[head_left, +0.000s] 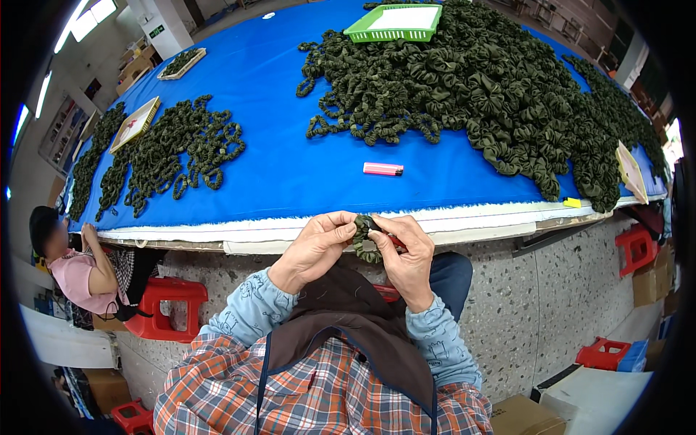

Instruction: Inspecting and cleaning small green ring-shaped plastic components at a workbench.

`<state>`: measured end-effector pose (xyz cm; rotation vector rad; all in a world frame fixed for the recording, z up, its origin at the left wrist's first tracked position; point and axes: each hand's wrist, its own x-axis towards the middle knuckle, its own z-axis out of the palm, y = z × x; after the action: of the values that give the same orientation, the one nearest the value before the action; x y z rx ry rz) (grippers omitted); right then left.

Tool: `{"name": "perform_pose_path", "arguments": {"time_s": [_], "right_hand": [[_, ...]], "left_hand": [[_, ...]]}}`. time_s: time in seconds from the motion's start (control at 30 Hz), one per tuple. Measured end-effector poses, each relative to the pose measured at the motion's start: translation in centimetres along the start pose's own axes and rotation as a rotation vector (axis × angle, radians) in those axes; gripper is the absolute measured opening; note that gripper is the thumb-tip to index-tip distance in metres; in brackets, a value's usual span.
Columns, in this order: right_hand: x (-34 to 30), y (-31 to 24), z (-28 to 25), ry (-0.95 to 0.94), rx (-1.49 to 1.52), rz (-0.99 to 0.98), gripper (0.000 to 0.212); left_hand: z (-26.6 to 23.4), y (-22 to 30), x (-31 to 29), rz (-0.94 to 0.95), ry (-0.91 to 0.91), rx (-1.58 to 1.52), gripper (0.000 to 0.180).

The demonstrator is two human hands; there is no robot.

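A dark green gathered fabric scrunchie (367, 250) is held between my two hands, over my lap at the table's near edge. My left hand (319, 246) pinches its left side between thumb and fingers. On its upper right side, my right hand (406, 254) grips it with thumb and forefinger. A bit of something red shows among the right fingers; most of it is hidden, so its kind is unclear. Beyond my hands, a pink lighter (383, 169) lies on the blue table cover (283, 156).
A large heap of green scrunchies (493, 87) covers the table's right side, with a green basket (395, 23) on it. Smaller scrunchie piles (177, 148) and a shallow tray (135, 125) lie left. A co-worker (90, 268) sits at far left beside a red stool (168, 308).
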<state>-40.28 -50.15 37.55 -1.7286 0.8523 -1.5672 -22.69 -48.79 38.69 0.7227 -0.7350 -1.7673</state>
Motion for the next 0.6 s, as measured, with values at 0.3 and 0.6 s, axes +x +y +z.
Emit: {"name": "perform_pose_path", "arguments": {"time_s": [0.3, 0.6], "right_hand": [[0.1, -0.7, -0.8, 0.025, -0.028, 0.017, 0.031], [0.2, -1.0, -1.6, -0.042, -0.256, -0.072, 0.035]], "left_hand": [[0.8, 0.0, -0.1, 0.151, 0.082, 0.231, 0.012], [1.1, -0.2, -0.2, 0.288, 0.103, 0.534, 0.009]]}}
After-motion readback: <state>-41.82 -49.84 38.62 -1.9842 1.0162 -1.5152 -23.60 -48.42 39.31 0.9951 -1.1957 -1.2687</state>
